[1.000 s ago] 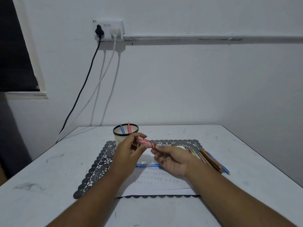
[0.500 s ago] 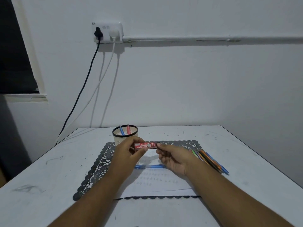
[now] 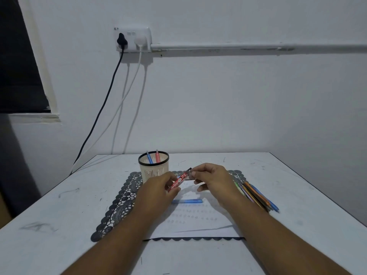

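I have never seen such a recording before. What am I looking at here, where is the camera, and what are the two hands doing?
There is no machine here. A person works with bare hands, and one wide-angle camera worn on the head looks forward and down, so the arms come in from the bottom edge. The left hand grips a red tube by its lower part. The right hand seems to pinch its dark upper tip. Both hands are raised above a white table. On the table lies a dark lace mat, and on it a sheet of paper with a blue pen. Behind the left hand stands a cup holding two pens, one blue and one red. To the right of the paper lies a row of coloured pencils.
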A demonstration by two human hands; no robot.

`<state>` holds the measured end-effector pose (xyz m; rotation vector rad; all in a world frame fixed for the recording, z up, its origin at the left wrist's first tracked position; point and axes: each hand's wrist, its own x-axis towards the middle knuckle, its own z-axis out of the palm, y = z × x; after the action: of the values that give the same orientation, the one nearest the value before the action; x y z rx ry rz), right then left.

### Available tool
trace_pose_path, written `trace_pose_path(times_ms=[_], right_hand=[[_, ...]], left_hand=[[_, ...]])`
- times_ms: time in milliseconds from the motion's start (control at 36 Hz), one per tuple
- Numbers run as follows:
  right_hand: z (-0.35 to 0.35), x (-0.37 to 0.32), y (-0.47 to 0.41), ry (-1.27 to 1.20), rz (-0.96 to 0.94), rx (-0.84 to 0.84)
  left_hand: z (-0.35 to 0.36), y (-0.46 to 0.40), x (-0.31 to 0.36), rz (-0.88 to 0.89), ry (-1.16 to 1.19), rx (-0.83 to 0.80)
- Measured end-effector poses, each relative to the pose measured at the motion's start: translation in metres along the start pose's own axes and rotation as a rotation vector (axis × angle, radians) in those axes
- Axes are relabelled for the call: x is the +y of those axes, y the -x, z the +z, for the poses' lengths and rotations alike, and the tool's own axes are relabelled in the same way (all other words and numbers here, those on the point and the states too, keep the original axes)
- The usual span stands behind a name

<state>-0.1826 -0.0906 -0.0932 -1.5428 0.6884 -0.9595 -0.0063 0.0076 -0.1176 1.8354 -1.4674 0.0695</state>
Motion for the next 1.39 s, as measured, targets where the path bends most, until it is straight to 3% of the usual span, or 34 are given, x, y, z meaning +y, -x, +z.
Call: trace_pose_path(times_ms=[694,1389], right_hand=[[0.007,0.0,0.001,-0.1,-0.053,0.107],[0.011,-0.001,0.002,-0.182,-0.099,0.065]], left_hand=[[0.005,0.002,0.004,-0.026,0.07,-0.04],[0.004,0.006,0.007,0.083,0.02,0.0]])
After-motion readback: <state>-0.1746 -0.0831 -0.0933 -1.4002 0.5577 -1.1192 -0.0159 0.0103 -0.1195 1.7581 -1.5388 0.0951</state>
